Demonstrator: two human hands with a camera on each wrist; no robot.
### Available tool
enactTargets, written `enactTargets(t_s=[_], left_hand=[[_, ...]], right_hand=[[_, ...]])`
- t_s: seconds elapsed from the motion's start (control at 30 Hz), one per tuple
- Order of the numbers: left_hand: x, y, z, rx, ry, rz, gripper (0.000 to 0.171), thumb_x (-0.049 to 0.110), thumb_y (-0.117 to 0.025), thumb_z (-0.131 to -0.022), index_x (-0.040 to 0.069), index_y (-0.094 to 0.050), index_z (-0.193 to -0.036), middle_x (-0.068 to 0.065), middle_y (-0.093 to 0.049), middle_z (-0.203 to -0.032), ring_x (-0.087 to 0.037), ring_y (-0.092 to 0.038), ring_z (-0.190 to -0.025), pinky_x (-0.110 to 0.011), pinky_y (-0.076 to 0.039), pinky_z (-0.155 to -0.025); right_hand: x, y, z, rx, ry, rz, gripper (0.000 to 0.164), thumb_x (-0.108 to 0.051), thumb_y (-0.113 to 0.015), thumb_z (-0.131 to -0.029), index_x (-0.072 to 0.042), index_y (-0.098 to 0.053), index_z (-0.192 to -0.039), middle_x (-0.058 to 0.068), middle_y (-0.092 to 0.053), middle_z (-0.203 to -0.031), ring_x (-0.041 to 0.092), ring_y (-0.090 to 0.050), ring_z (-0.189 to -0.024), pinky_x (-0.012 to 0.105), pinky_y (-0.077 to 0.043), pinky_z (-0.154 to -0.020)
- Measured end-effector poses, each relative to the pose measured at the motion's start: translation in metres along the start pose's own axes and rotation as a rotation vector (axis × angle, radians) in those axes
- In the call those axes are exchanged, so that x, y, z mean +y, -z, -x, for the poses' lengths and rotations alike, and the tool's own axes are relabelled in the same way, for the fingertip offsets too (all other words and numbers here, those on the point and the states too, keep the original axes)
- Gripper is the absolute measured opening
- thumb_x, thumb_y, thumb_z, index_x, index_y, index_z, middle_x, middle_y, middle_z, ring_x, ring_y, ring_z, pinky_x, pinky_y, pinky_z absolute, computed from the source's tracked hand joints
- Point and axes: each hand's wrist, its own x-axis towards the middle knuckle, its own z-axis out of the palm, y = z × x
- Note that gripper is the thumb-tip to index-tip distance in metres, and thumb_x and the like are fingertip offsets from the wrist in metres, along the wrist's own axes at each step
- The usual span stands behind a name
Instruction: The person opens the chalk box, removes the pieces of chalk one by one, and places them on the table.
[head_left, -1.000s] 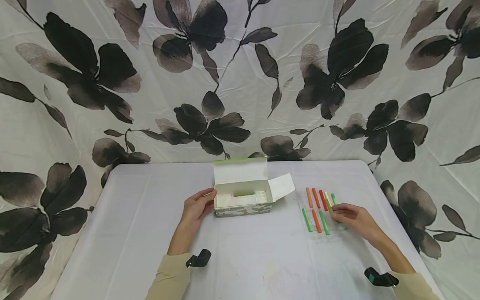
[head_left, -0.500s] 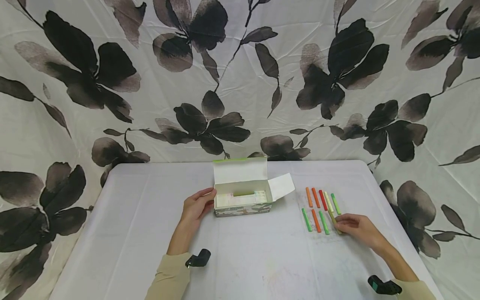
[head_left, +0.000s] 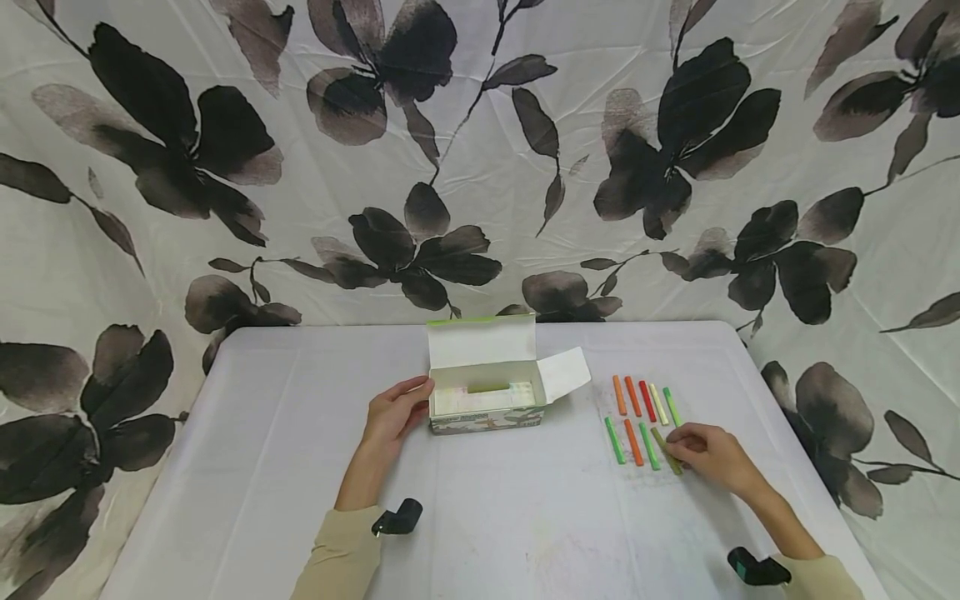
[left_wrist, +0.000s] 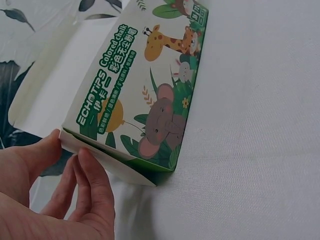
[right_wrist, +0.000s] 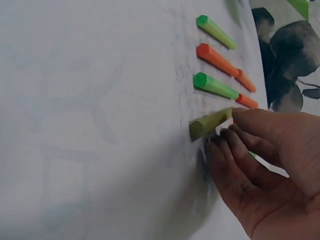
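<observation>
An opened colored chalk box (head_left: pixel 487 421) stands at the table's middle, its lid raised and right flap spread outward. My left hand (head_left: pixel 390 421) pinches the flap at the box's left end; in the left wrist view thumb and fingertips (left_wrist: pixel 90 160) grip that white flap (left_wrist: pixel 117 167). On the right, my right hand (head_left: pixel 712 458) pinches an olive chalk stick (head_left: pixel 673 466) near its far end, close over the cloth. In the right wrist view the olive chalk (right_wrist: pixel 207 126) lies slightly askew beside a green chalk (right_wrist: pixel 215 86); its far end is hidden by the thumb.
Chalk sticks lie in two rows: orange (head_left: pixel 619 396), red (head_left: pixel 647 402), pale yellow (head_left: pixel 658 405) and green (head_left: pixel 671 406) behind, green (head_left: pixel 615 441) and orange (head_left: pixel 633 442) in front. Inside the box is a pale inner carton (head_left: pixel 468 400). A floral cloth (head_left: pixel 562 167) hangs behind the table.
My right hand has brought the olive chalk toward me, from over the back row down to the right end of the front row. The left hand and box have stayed put.
</observation>
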Motion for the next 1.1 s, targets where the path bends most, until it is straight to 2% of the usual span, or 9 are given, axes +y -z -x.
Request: enactTargets(t_s=[0.2,0.37,0.5,0.67,0.87,0.93,1.1], left_hand=[[0.001,-0.001,-0.002,0.019,0.005,-0.020,0.039,0.021,-0.075,-0.083,0.007,-0.064,-0.118,-0.017,-0.064,-0.114,-0.024,-0.062,-0.093,-0.030,-0.052,-0.080],[0.001,-0.001,-0.002,0.003,0.010,-0.018,0.041,0.022,-0.075,-0.083,0.007,-0.062,-0.120,-0.016,-0.062,-0.116,-0.024,-0.061,-0.097,-0.030,-0.052,-0.083],[0.001,-0.001,-0.002,-0.001,0.006,-0.019,0.042,0.022,-0.075,-0.083,0.007,-0.062,-0.120,-0.015,-0.063,-0.115,-0.023,-0.062,-0.095,-0.028,-0.053,-0.080],[0.000,0.000,-0.002,0.001,0.003,-0.004,0.040,0.020,-0.075,-0.083,0.007,-0.063,-0.118,-0.016,-0.063,-0.114,-0.022,-0.062,-0.093,-0.029,-0.053,-0.080],[0.001,-0.001,-0.004,0.021,0.005,0.004,0.041,0.021,-0.077,-0.081,0.006,-0.065,-0.117,-0.012,-0.068,-0.105,-0.016,-0.064,-0.082,-0.033,-0.052,-0.084],[0.001,-0.002,-0.005,0.021,0.006,0.011,0.042,0.021,-0.078,-0.080,0.006,-0.065,-0.117,-0.012,-0.067,-0.106,-0.015,-0.064,-0.082,-0.033,-0.052,-0.084],[0.000,-0.001,-0.004,0.030,0.012,-0.001,0.041,0.022,-0.078,-0.080,0.008,-0.065,-0.117,-0.014,-0.066,-0.110,-0.014,-0.064,-0.079,-0.030,-0.053,-0.081]], right_hand=[[-0.008,0.005,-0.007,0.027,0.014,-0.022,0.028,-0.026,-0.065,-0.091,-0.001,-0.066,-0.103,0.006,-0.068,-0.091,0.017,-0.063,-0.080,0.023,-0.050,-0.063],[-0.018,0.010,-0.015,0.030,0.060,-0.065,0.027,-0.024,-0.063,-0.092,0.000,-0.065,-0.105,0.010,-0.068,-0.095,0.022,-0.064,-0.084,0.024,-0.052,-0.067],[-0.028,0.014,-0.023,0.017,0.081,-0.102,0.026,-0.021,-0.063,-0.093,0.001,-0.064,-0.106,0.015,-0.068,-0.098,0.029,-0.065,-0.087,0.028,-0.054,-0.070],[-0.047,0.022,-0.032,0.012,0.111,-0.104,0.028,-0.022,-0.061,-0.094,0.002,-0.063,-0.110,0.017,-0.066,-0.101,0.032,-0.063,-0.091,0.031,-0.054,-0.072],[-0.065,0.024,-0.044,0.026,0.134,-0.065,0.029,-0.027,-0.062,-0.093,-0.003,-0.065,-0.110,0.010,-0.066,-0.103,0.026,-0.062,-0.093,0.025,-0.051,-0.073],[-0.066,0.024,-0.049,0.033,0.157,-0.058,0.029,-0.029,-0.062,-0.093,-0.004,-0.065,-0.109,0.009,-0.067,-0.103,0.024,-0.062,-0.093,0.026,-0.052,-0.074],[-0.082,0.028,-0.058,0.035,0.231,-0.061,0.024,-0.022,-0.063,-0.093,-0.004,-0.066,-0.107,0.010,-0.067,-0.103,0.022,-0.063,-0.091,0.027,-0.052,-0.076]])
